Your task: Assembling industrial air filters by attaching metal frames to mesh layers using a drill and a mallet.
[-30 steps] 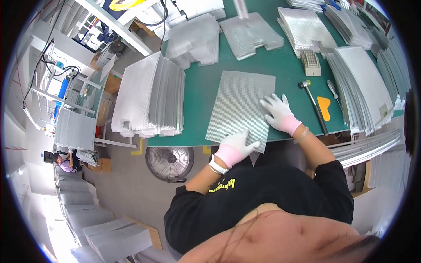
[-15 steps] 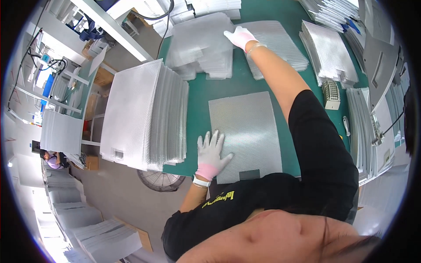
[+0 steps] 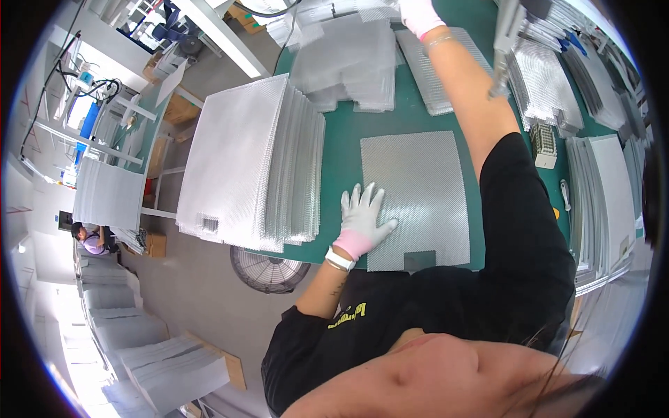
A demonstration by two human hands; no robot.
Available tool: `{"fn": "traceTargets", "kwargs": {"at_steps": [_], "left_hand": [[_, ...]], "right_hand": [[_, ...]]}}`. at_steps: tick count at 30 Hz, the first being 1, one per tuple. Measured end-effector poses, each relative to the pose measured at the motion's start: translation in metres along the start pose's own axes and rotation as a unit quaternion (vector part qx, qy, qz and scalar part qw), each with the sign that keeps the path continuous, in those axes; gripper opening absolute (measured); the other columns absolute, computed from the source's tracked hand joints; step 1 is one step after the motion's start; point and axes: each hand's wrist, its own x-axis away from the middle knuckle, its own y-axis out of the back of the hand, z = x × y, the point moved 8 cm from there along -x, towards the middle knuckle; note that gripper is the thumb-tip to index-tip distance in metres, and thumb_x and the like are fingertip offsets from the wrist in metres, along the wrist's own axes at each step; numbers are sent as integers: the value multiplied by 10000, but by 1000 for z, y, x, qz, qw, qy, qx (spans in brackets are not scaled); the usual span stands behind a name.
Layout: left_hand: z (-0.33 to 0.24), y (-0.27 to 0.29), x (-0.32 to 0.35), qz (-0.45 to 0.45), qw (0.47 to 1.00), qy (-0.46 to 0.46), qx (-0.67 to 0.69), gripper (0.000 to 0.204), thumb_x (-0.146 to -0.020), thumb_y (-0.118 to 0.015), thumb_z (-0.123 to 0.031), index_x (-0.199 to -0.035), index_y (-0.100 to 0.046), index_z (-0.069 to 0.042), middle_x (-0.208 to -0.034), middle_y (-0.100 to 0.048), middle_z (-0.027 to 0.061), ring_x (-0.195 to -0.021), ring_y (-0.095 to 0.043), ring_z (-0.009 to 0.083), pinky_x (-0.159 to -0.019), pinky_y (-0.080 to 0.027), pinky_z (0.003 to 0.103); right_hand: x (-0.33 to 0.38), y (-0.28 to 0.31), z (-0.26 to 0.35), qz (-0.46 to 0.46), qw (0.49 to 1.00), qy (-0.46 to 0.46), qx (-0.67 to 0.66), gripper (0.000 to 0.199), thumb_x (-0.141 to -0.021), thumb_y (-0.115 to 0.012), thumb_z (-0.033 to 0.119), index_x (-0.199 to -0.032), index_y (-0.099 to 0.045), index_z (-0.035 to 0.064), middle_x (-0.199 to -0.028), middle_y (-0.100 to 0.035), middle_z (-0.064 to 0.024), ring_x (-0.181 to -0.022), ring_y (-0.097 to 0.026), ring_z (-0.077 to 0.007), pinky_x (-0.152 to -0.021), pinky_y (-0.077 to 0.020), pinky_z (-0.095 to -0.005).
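A silvery, fine-textured sheet with a rectangular notch in its near edge lies flat on the green table in front of me. My left hand, in a white glove with a pink cuff, rests with spread fingers across the sheet's left edge. My right hand, gloved alike, reaches to the far end of the table, near translucent sheets. The picture's upper edge cuts off its fingers, so what it touches is hidden. Beneath that arm lies a stack of ribbed clear sheets, left of which is a pile of translucent sheets.
A tall stack of silvery sheets stands left of the table's middle. More stacks lie at right, with a small ridged block and a white-handled tool. A grey metal piece hangs beside my right forearm. A round fan stands below.
My right hand has moved farther away, from above the translucent pile to the picture's upper edge. The view has shifted. My left hand stays spread at the sheet's left edge.
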Motion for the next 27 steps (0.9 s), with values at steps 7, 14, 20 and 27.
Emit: {"fn": "traceTargets", "kwargs": {"at_steps": [7, 14, 20, 27], "left_hand": [[30, 79, 4, -298, 816, -48, 492, 806, -963, -590, -466, -1549, -277, -10, -1574, -347, 197, -1463, -316, 379, -1204, -248, 514], [0, 103, 49, -294, 827, 55, 476, 908, -883, -749, -212, -1570, -200, 13, -1463, -459, 274, -1291, -539, 317, -1099, -412, 394], [-20, 30, 66, -156, 951, 162, 214, 954, -799, -788, -204, -1543, -241, 36, -1361, -537, 319, -1198, -604, 401, -1014, -485, 387], [-26, 41, 63, -232, 941, 30, 244, 771, -854, -718, -117, -1521, -349, 4, -1500, -423, 253, -1377, -459, 332, -1128, -378, 400]], "right_hand": [[123, 68, 65, -2, 991, 77, 113, 497, -966, -612, 272, -1325, -543, -65, -1209, -662, -155, -1113, -634, -229, -976, -487, -346], [397, 94, 104, -48, 935, -72, 344, 646, -907, -633, 26, -1498, -378, -39, -1044, -636, -26, -925, -599, -70, -873, -499, -236], [481, 95, 93, 54, 778, -101, 617, 694, -849, -707, 213, -1413, -430, -81, -1307, -561, -292, -1206, -552, -446, -1049, -445, -466], [484, 104, 89, 97, 717, -68, 687, 728, -839, -724, 294, -1382, -433, -94, -1408, -467, -288, -1331, -436, -443, -1135, -355, -469]]}}
